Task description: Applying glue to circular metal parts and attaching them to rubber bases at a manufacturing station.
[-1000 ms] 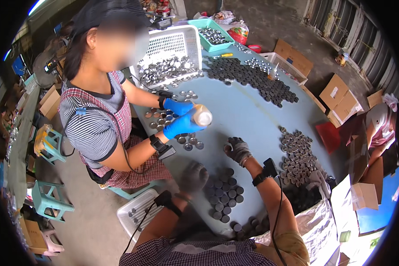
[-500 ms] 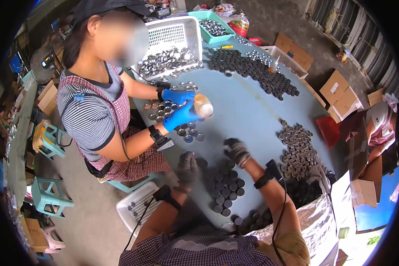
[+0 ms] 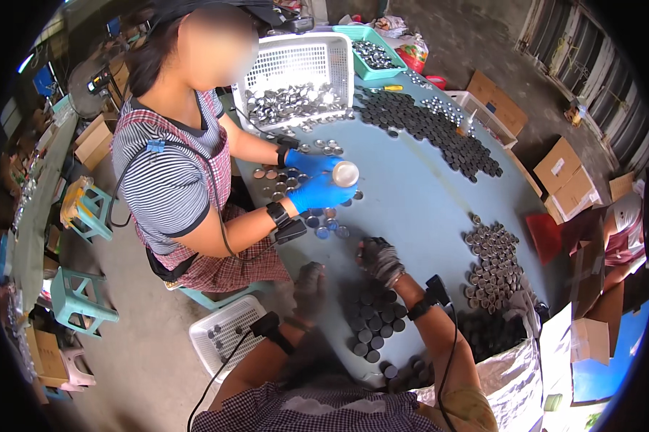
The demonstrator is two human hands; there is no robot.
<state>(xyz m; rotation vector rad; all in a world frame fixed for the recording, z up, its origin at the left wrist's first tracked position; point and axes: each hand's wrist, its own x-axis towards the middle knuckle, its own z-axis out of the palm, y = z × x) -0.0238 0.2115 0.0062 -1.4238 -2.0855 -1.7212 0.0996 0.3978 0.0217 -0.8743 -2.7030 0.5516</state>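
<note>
My left hand (image 3: pixel 309 289), in a dark glove, is at the table's near left edge; its fingers look curled together, though blurred. My right hand (image 3: pixel 380 260), in a dark, worn glove, is above the table a little farther right, its fingers bent inward. Whatever either hand holds is hidden. Just below my right hand lies a cluster of black round caps (image 3: pixel 377 322) on the blue-grey tabletop (image 3: pixel 425 209). More black caps (image 3: pixel 404 374) are heaped by the silvery sack (image 3: pixel 508 371) near my right forearm.
A person opposite, in blue gloves (image 3: pixel 321 193), holds a pale round object (image 3: pixel 345 174) over metal caps. Dark-rimmed caps (image 3: pixel 491 263) spread at right, black ones (image 3: pixel 432 133) at the back. A white basket (image 3: pixel 296 54) stands far left, another basket (image 3: pixel 227 327) below the table edge.
The view has shifted, so the scene sits farther right. My right hand's fingers have drawn in and it is nearer my left. A dark disc between my hands no longer shows.
</note>
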